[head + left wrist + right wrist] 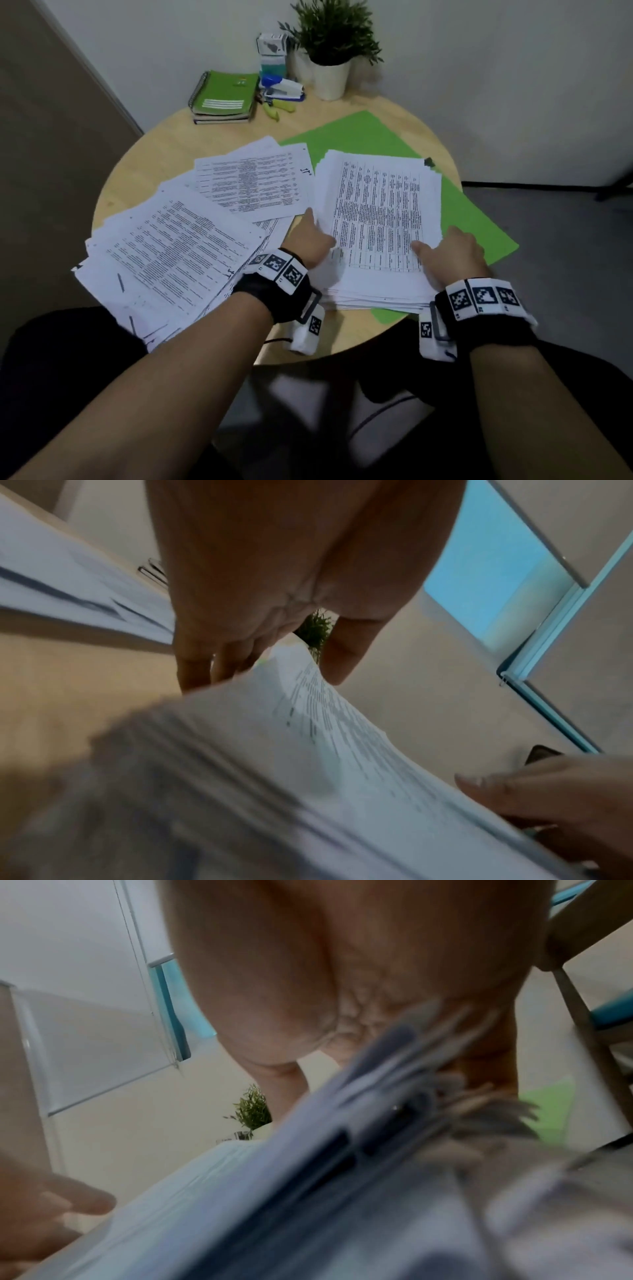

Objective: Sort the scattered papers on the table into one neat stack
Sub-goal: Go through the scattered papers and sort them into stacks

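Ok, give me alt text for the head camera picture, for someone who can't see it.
Two hands grip the near corners of a paper stack on a green folder: the left hand at its left edge, the right hand at its right. Loose papers lie fanned to the left on the round wooden table, with notebooks, a stapler and a potted plant behind.

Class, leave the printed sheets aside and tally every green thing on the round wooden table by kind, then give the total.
Green spiral-bound notebook: 1
Flat bright green paper folder under the paper stack: 1
Green leafy plant in a white pot: 1
Yellow-green handled tool beside the stapler, too small to identify: 1
Total: 4
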A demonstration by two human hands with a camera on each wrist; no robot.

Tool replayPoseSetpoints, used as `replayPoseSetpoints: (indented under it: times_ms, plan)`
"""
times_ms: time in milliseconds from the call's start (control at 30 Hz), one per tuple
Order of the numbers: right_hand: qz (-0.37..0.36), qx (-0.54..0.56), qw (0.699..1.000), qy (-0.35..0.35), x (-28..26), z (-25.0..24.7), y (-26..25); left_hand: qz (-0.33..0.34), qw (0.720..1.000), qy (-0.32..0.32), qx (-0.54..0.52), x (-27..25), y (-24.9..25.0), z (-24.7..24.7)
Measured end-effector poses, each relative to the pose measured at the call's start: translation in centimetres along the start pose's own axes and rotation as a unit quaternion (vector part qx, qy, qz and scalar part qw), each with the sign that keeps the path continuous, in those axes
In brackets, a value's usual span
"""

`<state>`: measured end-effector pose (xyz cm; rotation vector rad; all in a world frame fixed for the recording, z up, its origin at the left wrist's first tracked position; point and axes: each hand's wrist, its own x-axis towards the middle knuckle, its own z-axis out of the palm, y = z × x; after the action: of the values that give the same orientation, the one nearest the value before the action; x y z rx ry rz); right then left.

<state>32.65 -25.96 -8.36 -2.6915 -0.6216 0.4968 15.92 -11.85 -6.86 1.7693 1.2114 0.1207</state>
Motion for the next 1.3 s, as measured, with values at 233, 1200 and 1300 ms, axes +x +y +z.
replayPoseSetpoints:
  times_ms: [233, 1200, 1300]
  plan:
    - [-0.051, 0.019, 0.996, 0.076, -1.4, -2.1, -2.1, 0.047, 0.98, 0.087, -0.175, -2.5, -3.3, -8.6]
    - [-0.221, -0.121, 0.957, -0.146, -5.0, 15.7, -27.3, 0.02, 0.932, 0.207, -0.297, 0.3, -17.5, -23.6]
    - [-0.21, 0.035, 0.965, -0.152, -4.8, 13.2, -26.6, -0.01, 0.931, 0.219, -0.292, 0.3, -18.0, -23.7]
